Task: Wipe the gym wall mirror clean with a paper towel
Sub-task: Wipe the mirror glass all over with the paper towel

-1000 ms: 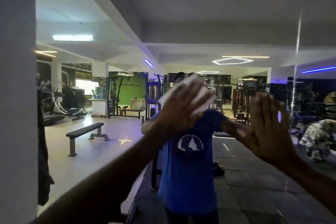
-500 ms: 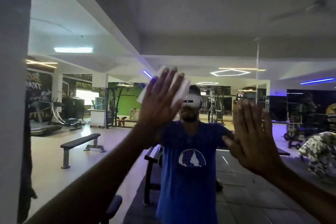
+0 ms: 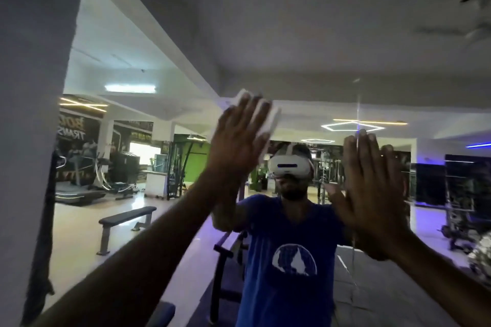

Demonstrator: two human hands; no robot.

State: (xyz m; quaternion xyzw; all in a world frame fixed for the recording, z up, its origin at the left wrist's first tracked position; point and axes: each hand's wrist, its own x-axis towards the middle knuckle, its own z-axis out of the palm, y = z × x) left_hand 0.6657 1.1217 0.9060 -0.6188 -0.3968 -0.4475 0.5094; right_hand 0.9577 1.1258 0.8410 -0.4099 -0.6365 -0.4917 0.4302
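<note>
Your left hand (image 3: 239,141), mid-frame, presses the paper towel (image 3: 268,119) flat-fingered against the mirror (image 3: 292,48); your right hand (image 3: 372,188), right of centre, rests flat and empty.

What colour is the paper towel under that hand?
White, as the head view shows: the paper towel sits under the left hand on the mirror.

Mirror (image 3: 372,34): smooth, glossy glass with faint streaks. Paper towel (image 3: 268,119): white, matt, soft paper. Reflected bench (image 3: 127,216): dark matt padding on a grey metal frame. Reflected floor (image 3: 79,233): pale, glossy. Reflected shirt (image 3: 287,225): blue matt cloth.
</note>
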